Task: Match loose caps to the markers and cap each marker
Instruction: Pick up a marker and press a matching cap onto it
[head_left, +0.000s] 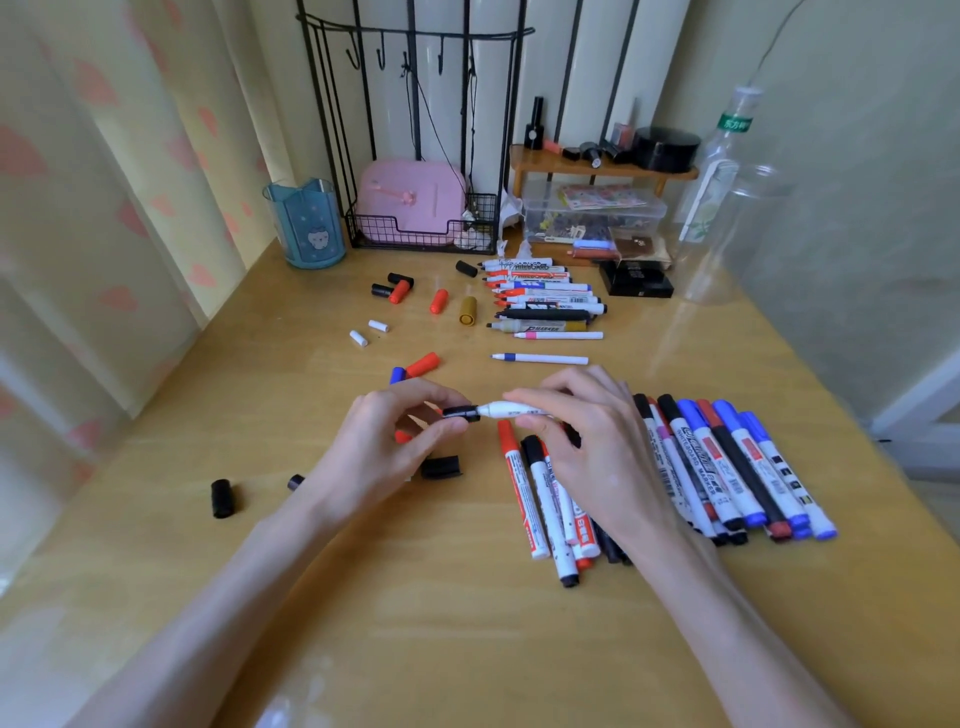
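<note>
My left hand (395, 447) pinches a black cap (461, 413) at the tip of a white marker (506, 409), which my right hand (587, 441) holds level above the wooden table (415, 597). Several capped markers (727, 467) lie in a row to the right and below my right hand. Uncapped markers (545, 299) lie stacked at the back, with a thin white pen (540, 358) in front of them. Loose caps are scattered on the left: red (439, 301), gold (467, 310), white (378, 326), blue (397, 374) and black (222, 498).
A blue pen cup (306, 223) and a black wire rack with a pink case (410, 208) stand at the back. A clear storage box (592, 218), a small wooden shelf (597, 163) and clear plastic bottles (727, 192) are back right. A curtain hangs on the left.
</note>
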